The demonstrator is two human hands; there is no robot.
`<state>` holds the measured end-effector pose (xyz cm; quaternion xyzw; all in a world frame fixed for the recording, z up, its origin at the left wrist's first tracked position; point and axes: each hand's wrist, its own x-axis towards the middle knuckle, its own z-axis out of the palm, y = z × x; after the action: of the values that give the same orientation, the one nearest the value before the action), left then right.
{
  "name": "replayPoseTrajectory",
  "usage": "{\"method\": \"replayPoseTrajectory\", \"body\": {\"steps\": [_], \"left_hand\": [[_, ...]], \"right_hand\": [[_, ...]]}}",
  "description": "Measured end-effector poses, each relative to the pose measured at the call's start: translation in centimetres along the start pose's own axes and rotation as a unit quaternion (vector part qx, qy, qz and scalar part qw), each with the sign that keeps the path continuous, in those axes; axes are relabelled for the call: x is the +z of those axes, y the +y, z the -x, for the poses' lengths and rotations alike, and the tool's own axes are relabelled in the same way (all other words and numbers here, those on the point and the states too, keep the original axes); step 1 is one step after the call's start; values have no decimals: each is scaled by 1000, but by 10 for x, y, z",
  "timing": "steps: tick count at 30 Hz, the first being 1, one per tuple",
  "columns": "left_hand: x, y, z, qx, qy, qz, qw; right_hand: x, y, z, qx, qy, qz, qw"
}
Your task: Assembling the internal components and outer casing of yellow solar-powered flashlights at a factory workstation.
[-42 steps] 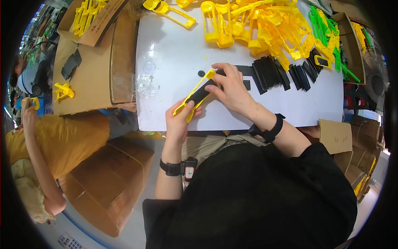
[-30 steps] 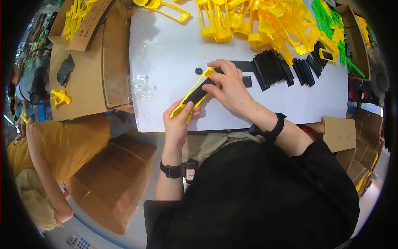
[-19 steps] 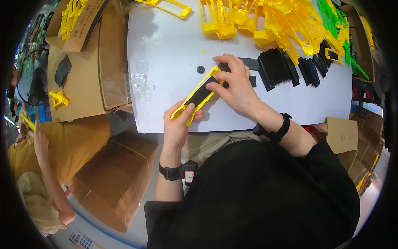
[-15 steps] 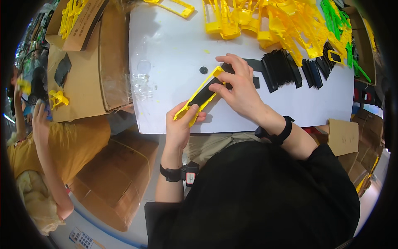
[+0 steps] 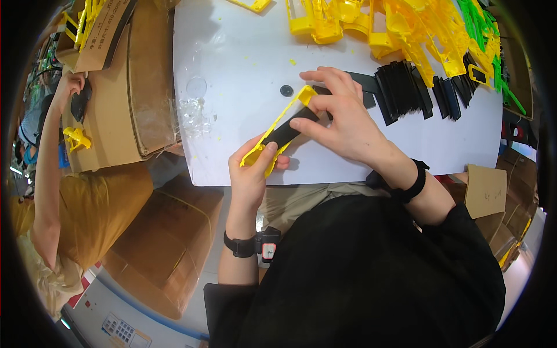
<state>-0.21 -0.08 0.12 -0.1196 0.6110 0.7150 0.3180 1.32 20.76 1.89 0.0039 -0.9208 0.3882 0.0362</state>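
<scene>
Near the front edge of the white table, a long yellow plastic frame (image 5: 306,94) slants up to the right between my hands. Inside it lies a flat black strip (image 5: 285,131). My left hand (image 5: 249,169) is closed round the frame's lower end, thumb on the strip's near end. My right hand (image 5: 348,119) pinches the upper part, thumb tip on the strip and index finger at the frame's side; its other fingers stretch above. Behind those fingers, partly hidden, are loose black pieces (image 5: 361,81).
Yellow plastic frames (image 5: 406,29) heap at the back right, beside green parts (image 5: 478,32). Black strips (image 5: 397,93) lie stacked before them. A small black disc (image 5: 286,91) sits mid-table (image 5: 232,116). At left, a co-worker's hand (image 5: 71,84) touches a black piece (image 5: 81,103) on a carton (image 5: 113,122).
The view has shifted slightly. My right thumb still presses the strip, and both hands keep their hold. The co-worker's hand has moved up and forward to the black piece on the carton.
</scene>
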Motion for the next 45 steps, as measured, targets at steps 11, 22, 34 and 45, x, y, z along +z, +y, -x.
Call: {"method": "replayPoseTrajectory", "body": {"steps": [11,22,34,45], "left_hand": [[-1,-5,3,3,11,10,1000],[-1,1,2,-16,4,13,1000],[-17,-5,4,0,-62,36,997],[-8,6,1,-37,-89,4,995]], "right_hand": [[18,1,3,-35,6,40,999],[13,5,-2,-33,-6,32,999],[-13,15,-4,71,-123,-244,959],[-17,21,-14,164,-302,-322,882]]}}
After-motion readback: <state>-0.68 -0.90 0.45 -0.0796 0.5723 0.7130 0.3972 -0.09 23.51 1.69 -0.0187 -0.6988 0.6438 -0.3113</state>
